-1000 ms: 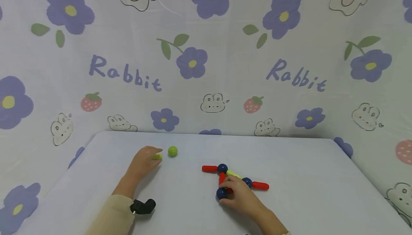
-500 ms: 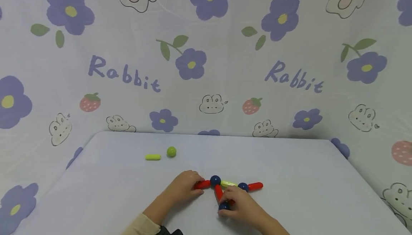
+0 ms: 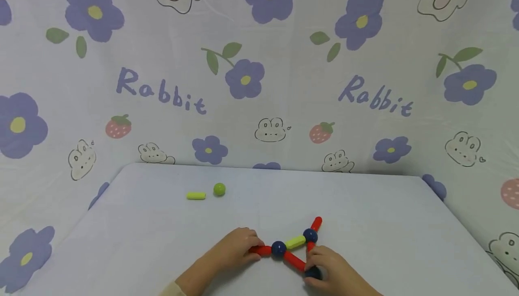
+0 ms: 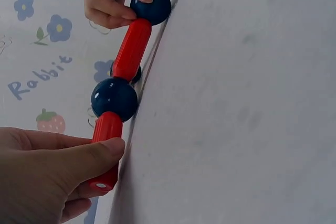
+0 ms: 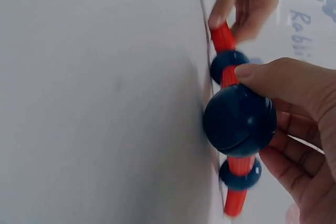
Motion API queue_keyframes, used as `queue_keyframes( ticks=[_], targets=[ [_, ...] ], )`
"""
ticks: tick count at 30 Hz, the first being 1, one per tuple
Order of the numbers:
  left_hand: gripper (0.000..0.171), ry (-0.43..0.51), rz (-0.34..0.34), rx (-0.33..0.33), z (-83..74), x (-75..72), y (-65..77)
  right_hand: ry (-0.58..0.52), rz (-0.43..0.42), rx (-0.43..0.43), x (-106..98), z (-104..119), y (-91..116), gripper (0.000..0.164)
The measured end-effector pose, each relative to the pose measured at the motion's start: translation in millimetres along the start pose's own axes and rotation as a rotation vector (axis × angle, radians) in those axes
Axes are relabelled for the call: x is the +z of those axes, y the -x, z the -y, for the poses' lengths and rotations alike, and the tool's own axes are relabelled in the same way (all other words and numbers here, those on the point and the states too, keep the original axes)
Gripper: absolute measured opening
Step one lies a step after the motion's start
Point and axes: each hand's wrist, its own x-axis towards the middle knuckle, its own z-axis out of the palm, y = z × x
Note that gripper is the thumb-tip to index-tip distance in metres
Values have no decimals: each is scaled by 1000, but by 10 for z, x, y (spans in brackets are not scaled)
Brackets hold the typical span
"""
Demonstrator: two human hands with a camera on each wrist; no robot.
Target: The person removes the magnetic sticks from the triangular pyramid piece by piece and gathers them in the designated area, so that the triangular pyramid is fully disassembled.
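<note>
A triangle of magnetic rods and balls lies between my hands in the head view. Its corners are a left navy ball [image 3: 279, 249], a far navy ball [image 3: 310, 235] and a near navy ball [image 5: 239, 119]. A yellow rod [image 3: 295, 242] and two red rods, one of them the front red rod [image 3: 294, 261], join them. My left hand [image 3: 239, 248] pinches the outer red rod [image 4: 107, 129] between thumb and fingers. My right hand [image 3: 334, 271] grips the near ball, thumb reaching onto the adjoining red rod. Another red rod [image 3: 317, 224] sticks out from the far ball.
Farther back on the white table [image 3: 365, 210] lie a loose yellow-green rod [image 3: 196, 195] and a green ball [image 3: 219, 189], side by side. A patterned cloth [image 3: 267, 97] hangs behind the table's far edge.
My left hand has left the loose yellow-green rod and taken the outer red rod. The triangle has turned counterclockwise and come nearer; my right hand has moved right with its near ball.
</note>
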Motion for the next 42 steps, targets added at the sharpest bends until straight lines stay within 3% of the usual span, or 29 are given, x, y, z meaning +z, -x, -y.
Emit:
queue_keyframes(
  ticks=[6,12,21,30,37,42],
  targets=[
    [22,-34,18,66,-171,-33,57,-74,-39,31,-63,-167,98,16],
    [24,-36,22,103,-248,-29,85,-56,-92,30,-98,-262,127,17],
    [23,-7,-28,108,-202,6,119,10,-87,-31,-81,-24,-79,26],
    [21,37,-105,138,-165,56,142,4,-53,-183,34,245,-406,19],
    [20,61,-118,119,-127,66,163,17,-94,-225,107,241,-420,21],
    [20,146,-106,81,-70,96,167,-12,-137,-252,171,166,-413,21]
  ],
)
